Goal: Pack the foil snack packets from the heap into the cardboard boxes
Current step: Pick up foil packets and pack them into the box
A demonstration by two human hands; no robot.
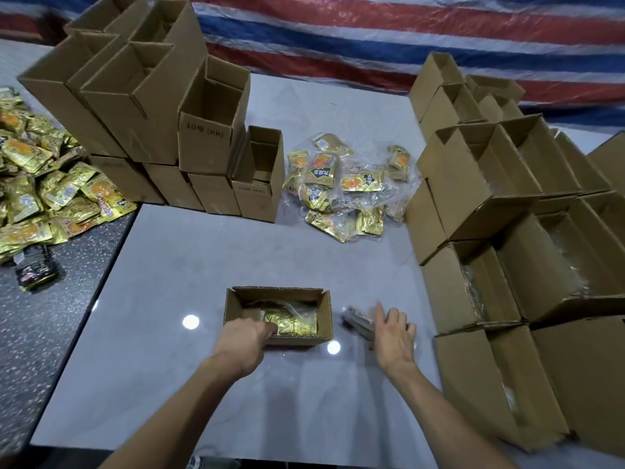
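Left hand [241, 336] reached into small open cardboard box [299, 340] on grey table [162, 384]; fingers hidden behind box wall, grip not readable. Gold foil packets [296, 323] lay inside box, partly under clear plastic. Right hand [394, 336] just right of box, fingers spread and relaxed, against motion-blurred grey object [356, 323], identity unclear. Packet heap [40, 187] far left, cut off by frame edge. Bagged packets [345, 184] at table middle. Empty box stacks left [135, 96]; right stacks [507, 204], contents hard to make out.
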